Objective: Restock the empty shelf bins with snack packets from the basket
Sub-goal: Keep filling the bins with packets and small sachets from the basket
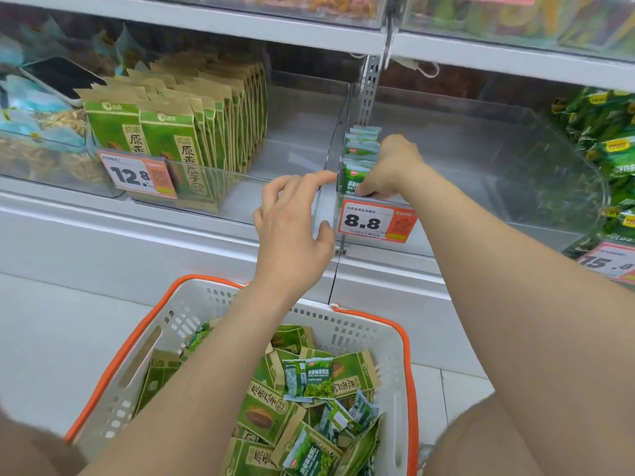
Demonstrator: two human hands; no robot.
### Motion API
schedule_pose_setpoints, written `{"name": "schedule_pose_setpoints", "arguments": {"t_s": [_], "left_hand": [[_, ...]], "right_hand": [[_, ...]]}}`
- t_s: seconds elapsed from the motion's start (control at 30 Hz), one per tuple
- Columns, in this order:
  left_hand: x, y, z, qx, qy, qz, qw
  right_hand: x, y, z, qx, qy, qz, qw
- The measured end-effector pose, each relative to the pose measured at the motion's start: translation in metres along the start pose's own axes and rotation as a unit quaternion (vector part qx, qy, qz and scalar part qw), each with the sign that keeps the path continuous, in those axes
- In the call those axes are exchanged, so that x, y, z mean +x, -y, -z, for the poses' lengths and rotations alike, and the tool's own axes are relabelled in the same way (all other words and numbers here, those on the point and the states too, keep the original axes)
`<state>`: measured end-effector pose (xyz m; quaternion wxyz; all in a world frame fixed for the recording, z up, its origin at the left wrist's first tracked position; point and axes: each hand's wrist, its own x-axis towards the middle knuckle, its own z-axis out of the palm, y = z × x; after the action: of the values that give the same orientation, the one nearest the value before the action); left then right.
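A white basket with an orange rim (405,341) sits low in front of me, filled with kraft-and-green seed packets (264,412) and small green pea packets (311,377). On the shelf, a clear bin (498,187) tagged 8.8 holds a short row of small green pea packets (360,146) at its left end. My right hand (391,166) reaches inside this bin, its fingers closed against the front packet (352,178). My left hand (292,221) rests with spread fingers on the bin's clear left front corner, holding nothing.
The bin to the left, tagged 12.8 (137,176), carries an upright row of kraft seed packets (192,125). Green bags (604,139) fill the bin at far right, tagged 15.8. More snack bins line the shelf above. White floor tiles lie beside the basket.
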<state>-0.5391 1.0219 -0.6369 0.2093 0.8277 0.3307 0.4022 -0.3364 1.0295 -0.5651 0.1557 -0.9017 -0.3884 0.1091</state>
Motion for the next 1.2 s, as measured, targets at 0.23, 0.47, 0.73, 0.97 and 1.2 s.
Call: {"name": "schedule_pose_setpoints", "arguments": {"t_s": [0.23,0.47,0.73,0.97,1.2], "left_hand": [[0.000,0.000,-0.001,-0.017,-0.003,-0.008,1.000],[-0.001,0.003,0.004,-0.030,0.019,-0.038,0.999],[-0.016,0.001,0.007,0.025,-0.087,-0.021,0.996],[-0.060,0.034,-0.023,-0.016,0.142,0.011,0.990],[-0.141,0.060,-0.068,0.098,0.572,0.062,0.812]], "right_hand": [[-0.005,-0.009,0.005,0.002,0.043,-0.038,0.998],[-0.019,-0.007,0.012,-0.006,0.017,-0.049,0.999],[-0.088,0.013,0.023,0.049,-0.191,0.086,0.977],[-0.172,0.019,-0.005,-0.149,-0.047,0.259,0.953],[-0.214,-0.025,-0.090,-0.358,0.297,0.257,0.847]]}}
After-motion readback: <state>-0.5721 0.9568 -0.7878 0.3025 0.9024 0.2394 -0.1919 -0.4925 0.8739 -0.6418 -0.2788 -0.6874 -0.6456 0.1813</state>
